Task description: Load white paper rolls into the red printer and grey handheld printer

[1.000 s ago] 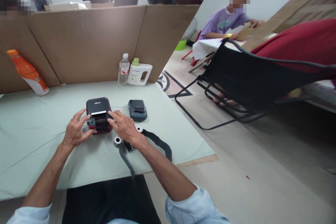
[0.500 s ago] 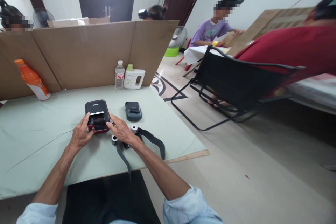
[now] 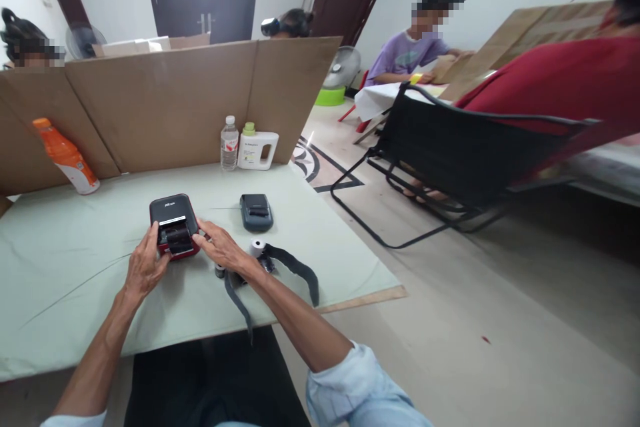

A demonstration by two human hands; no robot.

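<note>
Left hand [image 3: 143,265] and right hand [image 3: 219,250] grip red-black printer [image 3: 173,227] from both sides; paper roll [image 3: 257,247] nearby.

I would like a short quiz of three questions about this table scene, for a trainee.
1. True or false: both hands touch the red and black printer.
2. Which stands nearest the clear water bottle? A) orange bottle B) white jug C) grey printer
3. What lies just right of the right hand?

Key: 1. True; the left hand also grips it. 2. B. 3. A white paper roll beside a dark strap.
</note>
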